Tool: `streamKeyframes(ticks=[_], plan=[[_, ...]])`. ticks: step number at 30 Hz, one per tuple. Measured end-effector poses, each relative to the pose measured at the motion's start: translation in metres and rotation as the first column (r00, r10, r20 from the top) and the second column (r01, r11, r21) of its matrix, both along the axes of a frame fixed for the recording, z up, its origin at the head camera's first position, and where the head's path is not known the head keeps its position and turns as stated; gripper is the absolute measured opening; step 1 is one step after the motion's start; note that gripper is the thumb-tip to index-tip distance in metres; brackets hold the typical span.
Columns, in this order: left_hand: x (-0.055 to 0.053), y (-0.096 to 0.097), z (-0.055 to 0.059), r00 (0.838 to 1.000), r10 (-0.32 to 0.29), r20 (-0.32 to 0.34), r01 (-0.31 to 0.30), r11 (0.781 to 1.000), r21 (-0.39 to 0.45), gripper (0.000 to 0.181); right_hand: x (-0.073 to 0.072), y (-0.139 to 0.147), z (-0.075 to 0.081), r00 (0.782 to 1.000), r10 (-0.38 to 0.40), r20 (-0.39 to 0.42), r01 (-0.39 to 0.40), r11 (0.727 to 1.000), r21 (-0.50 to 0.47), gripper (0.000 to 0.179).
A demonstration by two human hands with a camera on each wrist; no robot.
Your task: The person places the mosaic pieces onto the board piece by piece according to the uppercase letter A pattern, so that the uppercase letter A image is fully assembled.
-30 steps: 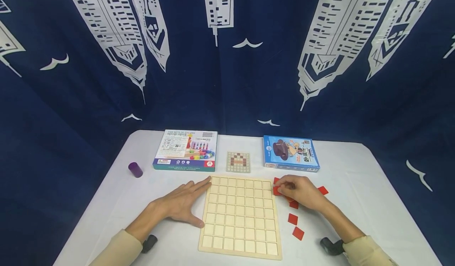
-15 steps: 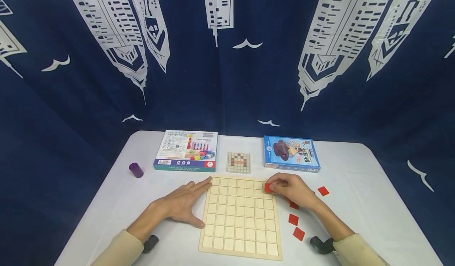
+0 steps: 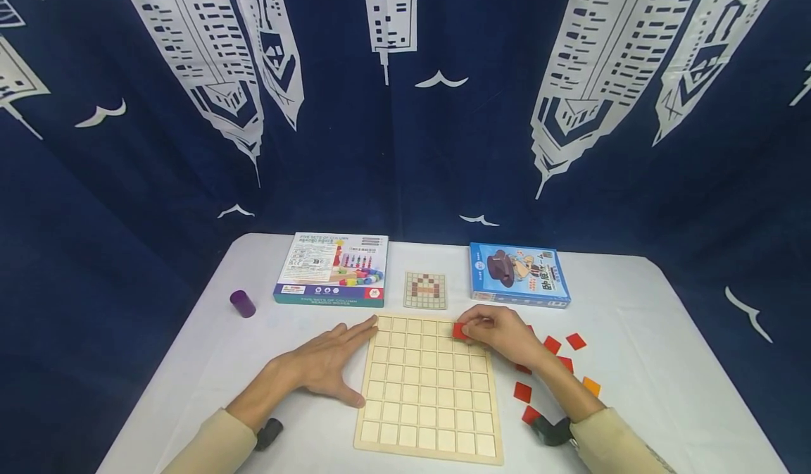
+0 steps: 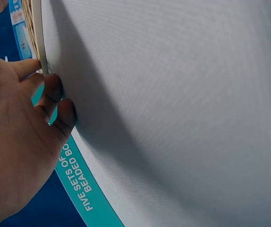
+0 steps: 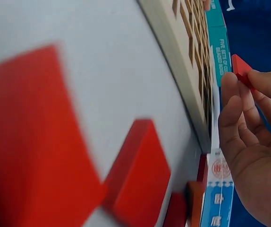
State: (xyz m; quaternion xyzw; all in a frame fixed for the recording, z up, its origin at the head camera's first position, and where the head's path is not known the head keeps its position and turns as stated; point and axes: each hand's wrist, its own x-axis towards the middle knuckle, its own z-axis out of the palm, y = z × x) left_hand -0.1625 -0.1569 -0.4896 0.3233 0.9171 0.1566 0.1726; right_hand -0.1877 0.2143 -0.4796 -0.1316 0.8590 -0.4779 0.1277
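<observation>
A pale wooden grid board (image 3: 427,393) lies on the table between the two hands. My right hand (image 3: 503,332) pinches a red square tile (image 3: 459,331) between thumb and fingers, over the board's far right part. In the right wrist view the same red tile (image 5: 241,71) shows held off the board. My left hand (image 3: 323,365) has its fingers spread, with fingertips and thumb touching the board's left edge. In the left wrist view the left hand (image 4: 22,127) reaches the edge of the board (image 4: 40,38).
Loose red tiles (image 3: 522,391) and an orange tile (image 3: 591,387) lie right of the board. Behind it are a patterned card (image 3: 425,291), a beaded-boxes package (image 3: 332,270) and a blue game box (image 3: 519,275). A purple cylinder (image 3: 242,303) is at far left.
My right hand has moved left from the loose tiles to above the board, carrying a red tile. More loose tiles now show behind it. My left hand has stayed in place.
</observation>
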Motion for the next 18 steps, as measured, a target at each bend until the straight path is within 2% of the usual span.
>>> streamKeyframes(ticks=[10,18], plan=[[0.001,-0.001,0.0,1.0,-0.004,-0.016,0.004,1.0,-0.002,0.123,-0.011,-0.026,0.001,1.0,0.02,0.011,-0.02,1.0,0.003,0.011],[0.001,0.0,0.0,1.0,0.003,-0.007,-0.003,1.0,0.005,0.122,-0.023,-0.042,-0.006,0.998,0.044,-0.043,-0.042,0.998,0.035,0.006]])
